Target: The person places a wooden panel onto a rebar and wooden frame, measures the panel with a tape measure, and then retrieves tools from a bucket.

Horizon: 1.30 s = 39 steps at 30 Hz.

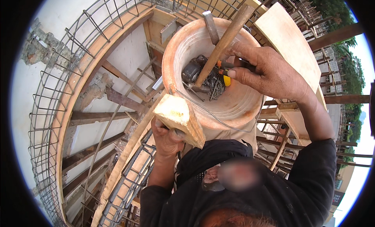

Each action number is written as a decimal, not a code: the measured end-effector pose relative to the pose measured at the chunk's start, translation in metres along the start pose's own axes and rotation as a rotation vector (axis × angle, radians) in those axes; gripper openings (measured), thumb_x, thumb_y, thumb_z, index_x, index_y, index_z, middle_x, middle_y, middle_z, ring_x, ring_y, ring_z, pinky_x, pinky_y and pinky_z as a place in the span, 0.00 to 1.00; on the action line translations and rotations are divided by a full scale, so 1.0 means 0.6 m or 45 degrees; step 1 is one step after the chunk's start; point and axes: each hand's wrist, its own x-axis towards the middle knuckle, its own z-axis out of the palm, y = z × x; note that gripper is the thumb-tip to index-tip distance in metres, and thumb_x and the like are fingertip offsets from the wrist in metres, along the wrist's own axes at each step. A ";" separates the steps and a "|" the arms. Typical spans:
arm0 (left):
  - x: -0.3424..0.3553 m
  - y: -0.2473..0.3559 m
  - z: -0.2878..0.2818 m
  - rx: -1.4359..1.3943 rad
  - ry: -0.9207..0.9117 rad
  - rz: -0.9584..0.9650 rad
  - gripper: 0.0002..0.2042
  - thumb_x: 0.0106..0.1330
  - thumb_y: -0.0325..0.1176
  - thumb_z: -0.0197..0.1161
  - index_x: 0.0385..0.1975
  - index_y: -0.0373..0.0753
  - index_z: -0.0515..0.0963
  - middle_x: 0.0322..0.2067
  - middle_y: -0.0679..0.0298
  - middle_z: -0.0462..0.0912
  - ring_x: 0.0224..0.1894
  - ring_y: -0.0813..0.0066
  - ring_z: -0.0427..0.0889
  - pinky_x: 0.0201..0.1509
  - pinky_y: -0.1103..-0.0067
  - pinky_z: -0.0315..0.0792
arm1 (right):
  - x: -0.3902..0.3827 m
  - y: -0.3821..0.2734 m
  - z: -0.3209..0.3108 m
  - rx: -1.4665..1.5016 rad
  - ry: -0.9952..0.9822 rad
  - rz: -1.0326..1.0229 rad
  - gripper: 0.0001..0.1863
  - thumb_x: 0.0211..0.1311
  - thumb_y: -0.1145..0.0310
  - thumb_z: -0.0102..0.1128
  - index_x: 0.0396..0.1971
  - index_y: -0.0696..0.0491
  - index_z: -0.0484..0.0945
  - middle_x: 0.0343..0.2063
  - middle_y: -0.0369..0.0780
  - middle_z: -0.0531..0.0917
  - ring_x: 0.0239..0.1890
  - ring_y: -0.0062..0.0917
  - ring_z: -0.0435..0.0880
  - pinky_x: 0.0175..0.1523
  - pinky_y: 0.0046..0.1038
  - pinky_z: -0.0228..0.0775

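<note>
My left hand (168, 139) is closed around a short piece of timber (179, 117), its pale sawn end facing up beside the bucket's near rim. Over the bucket (172, 70), my right hand (265, 68) has thumb and fingers closed on a tool with black and orange handles (223, 67); its exact kind is partly hidden. Inside the pinkish, worn bucket lie loose nails (216, 85), dark objects (191, 72) and a yellow item (227, 81). A hammer (224, 43) leans there, wooden handle up, and a metal bar (211, 27) rests against the far rim.
The bucket's thin wire handle (213, 113) hangs along its near side. Left of me runs a rebar cage (45, 121) by plank formwork (64, 129), with another bar cage (127, 184) nearer. A plywood sheet (287, 43) stands at the right, with timber props (336, 33) beyond.
</note>
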 end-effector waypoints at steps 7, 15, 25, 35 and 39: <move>0.000 -0.014 -0.003 -0.046 -0.022 0.017 0.38 0.41 0.30 0.82 0.56 0.32 0.70 0.47 0.61 0.81 0.48 0.70 0.83 0.56 0.73 0.77 | 0.002 0.041 0.084 -0.865 -0.655 0.024 0.08 0.56 0.74 0.57 0.32 0.61 0.82 0.29 0.50 0.84 0.35 0.44 0.86 0.40 0.41 0.78; 0.005 -0.002 0.000 0.032 -0.042 0.022 0.39 0.41 0.32 0.83 0.56 0.32 0.70 0.46 0.61 0.81 0.46 0.73 0.83 0.54 0.75 0.77 | 0.022 0.059 0.144 -1.433 -0.829 -0.106 0.06 0.44 0.75 0.62 0.25 0.56 0.84 0.27 0.45 0.85 0.31 0.32 0.87 0.31 0.30 0.78; 0.001 -0.007 0.010 0.062 0.002 0.078 0.40 0.39 0.35 0.84 0.54 0.31 0.71 0.45 0.60 0.82 0.45 0.73 0.83 0.52 0.75 0.78 | 0.015 0.091 0.159 -1.505 -0.675 -0.291 0.06 0.50 0.70 0.56 0.22 0.51 0.82 0.19 0.38 0.83 0.23 0.28 0.85 0.22 0.29 0.72; 0.011 -0.009 0.003 0.006 -0.062 0.064 0.37 0.41 0.33 0.83 0.53 0.29 0.72 0.44 0.60 0.82 0.43 0.72 0.84 0.51 0.74 0.79 | 0.033 0.101 0.176 -1.597 -0.697 -0.340 0.07 0.52 0.69 0.56 0.23 0.51 0.83 0.21 0.39 0.84 0.26 0.29 0.86 0.26 0.30 0.73; 0.009 -0.004 0.008 0.003 -0.045 0.065 0.36 0.42 0.32 0.82 0.53 0.29 0.72 0.43 0.60 0.82 0.43 0.72 0.84 0.50 0.74 0.79 | 0.036 0.105 0.151 -1.118 -0.639 -0.510 0.10 0.58 0.68 0.56 0.36 0.53 0.82 0.25 0.39 0.84 0.30 0.29 0.87 0.31 0.30 0.75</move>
